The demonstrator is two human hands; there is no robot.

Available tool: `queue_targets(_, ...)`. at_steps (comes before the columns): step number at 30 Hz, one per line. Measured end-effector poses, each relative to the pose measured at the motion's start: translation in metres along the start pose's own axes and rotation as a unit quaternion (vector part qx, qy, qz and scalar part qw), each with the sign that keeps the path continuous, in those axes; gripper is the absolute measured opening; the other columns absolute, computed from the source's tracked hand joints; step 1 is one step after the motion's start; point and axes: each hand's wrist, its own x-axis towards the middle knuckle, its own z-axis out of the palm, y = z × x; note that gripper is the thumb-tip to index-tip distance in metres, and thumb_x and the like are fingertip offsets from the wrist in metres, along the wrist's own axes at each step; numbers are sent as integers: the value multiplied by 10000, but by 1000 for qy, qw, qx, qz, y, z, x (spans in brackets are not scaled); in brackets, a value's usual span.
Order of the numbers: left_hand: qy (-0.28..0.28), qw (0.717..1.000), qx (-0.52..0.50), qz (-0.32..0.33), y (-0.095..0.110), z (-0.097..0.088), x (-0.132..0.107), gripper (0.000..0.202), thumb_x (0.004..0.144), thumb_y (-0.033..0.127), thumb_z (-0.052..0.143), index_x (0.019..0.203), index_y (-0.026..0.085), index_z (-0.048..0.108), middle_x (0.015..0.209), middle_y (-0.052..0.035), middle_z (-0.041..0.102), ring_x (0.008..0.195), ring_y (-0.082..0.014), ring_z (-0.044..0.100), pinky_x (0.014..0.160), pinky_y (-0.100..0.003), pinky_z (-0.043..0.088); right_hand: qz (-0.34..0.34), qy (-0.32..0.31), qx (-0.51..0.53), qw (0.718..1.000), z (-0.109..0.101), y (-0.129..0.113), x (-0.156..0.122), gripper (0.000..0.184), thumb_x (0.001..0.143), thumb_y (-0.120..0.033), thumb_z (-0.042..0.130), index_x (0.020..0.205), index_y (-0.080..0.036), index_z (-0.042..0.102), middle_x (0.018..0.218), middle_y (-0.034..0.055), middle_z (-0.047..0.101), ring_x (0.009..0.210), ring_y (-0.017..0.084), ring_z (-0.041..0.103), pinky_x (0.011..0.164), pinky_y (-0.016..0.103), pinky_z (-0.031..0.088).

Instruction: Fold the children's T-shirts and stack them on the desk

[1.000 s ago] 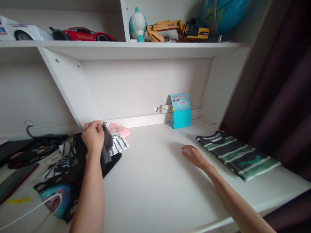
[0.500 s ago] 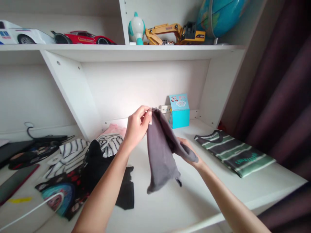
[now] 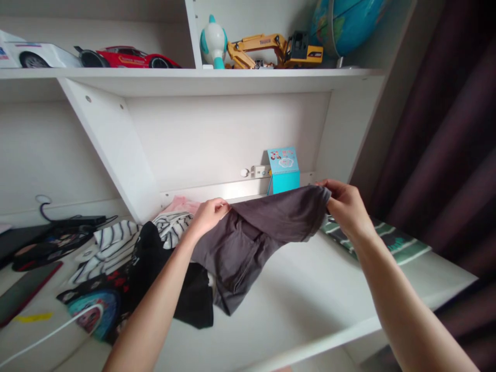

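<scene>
Above a white table (image 3: pixel 294 305), we stretch a dark grey, soft cloth garment (image 3: pixel 251 248) between our two bare hands, its upper edge slanting up toward the right. Our left hand (image 3: pixel 210 216), knuckles up and wrist bent inward, pinches one corner between thumb and fingertips; our right hand (image 3: pixel 349 206), raised a little higher, grips the opposite end, thumb near the hem. Both forearms reach in from the bottom of the frame, which cuts them off below the elbow.

The garment sags in folds, and we cannot tell whether its lowest tip touches the table. It hides the foot of a turquoise desk calendar (image 3: pixel 285 181) and the near edge of a folded green-and-black striped shirt (image 3: pixel 405 242), which our right hand and wrist partly cover too. At left, our forearm crosses a crumpled black garment (image 3: pixel 196 305), whose outline is hard to make out. On the shelf above, a blue globe (image 3: pixel 351 26) is cropped by the top edge and a white toy car (image 3: pixel 54 55) by the left.
</scene>
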Motion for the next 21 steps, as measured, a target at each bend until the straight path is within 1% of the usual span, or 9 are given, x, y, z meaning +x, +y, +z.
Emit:
queue_targets(2,58,997,24,36,32,6,-10,239,806,353,505,922,175,615,860,-49,633,735,-161,585,697,-265,453,-54,3,-99,994,11,-14,1,132,684,-229,535,778,-181,615,619,-5,584,575,135,528,506,213,392)
queue_targets(3,53,997,8,59,50,12,-16,270,815,370,506,990,185,594,911,-58,632,752,-162,591,701,-267,462,-79,-7,-146,986,18,-20,1,154,685,-198,513,789,-183,626,644,1,605,603,142,544,537,220,401)
queue_targets(5,-14,993,-49,107,81,28,-27,367,794,404,551,1095,195,541,973,-76,628,800,-179,601,701,-276,479,-113,-50,-207,970,34,-28,1,235,671,-133,466,817,-184,643,690,5,637,634,142,563,591,227,408)
queue_targets(7,-42,989,-71,126,96,46,-31,437,735,366,630,1116,191,510,975,-84,630,831,-198,600,722,-295,481,-125,-100,-220,962,46,-27,3,306,652,-98,438,853,-182,653,678,-2,641,612,129,558,599,223,402)
queue_targets(9,-19,991,-78,107,93,61,-25,353,730,268,618,1059,190,519,901,-63,640,807,-190,598,734,-297,472,-114,-141,-189,965,49,-20,9,325,661,-113,437,898,-170,652,639,-9,628,586,124,548,573,217,398)
queue_targets(11,-8,991,-107,74,76,68,-11,190,755,186,532,945,184,548,813,-35,634,756,-162,595,717,-272,462,-96,-170,-142,970,44,-7,17,309,679,-151,453,919,-147,647,680,6,641,614,132,559,575,221,410)
queue_targets(14,2,990,-138,35,51,63,8,131,766,139,416,770,171,543,730,-5,591,694,-130,564,673,-235,436,-72,-211,-146,964,29,10,25,279,674,-168,481,892,-138,652,771,29,658,681,145,575,621,234,431)
queue_targets(17,23,993,-114,32,44,49,14,166,781,144,359,737,170,517,697,12,545,701,-126,529,684,-227,412,-76,-244,-219,942,20,18,23,205,675,-167,503,811,-163,657,780,29,646,709,148,568,632,230,422)
queue_targets(21,-127,985,-57,99,49,42,1,177,807,342,470,826,181,540,759,10,579,719,-147,545,658,-228,414,-82,-248,-250,932,24,17,16,217,717,-152,446,850,-162,618,764,19,631,659,130,541,589,219,399)
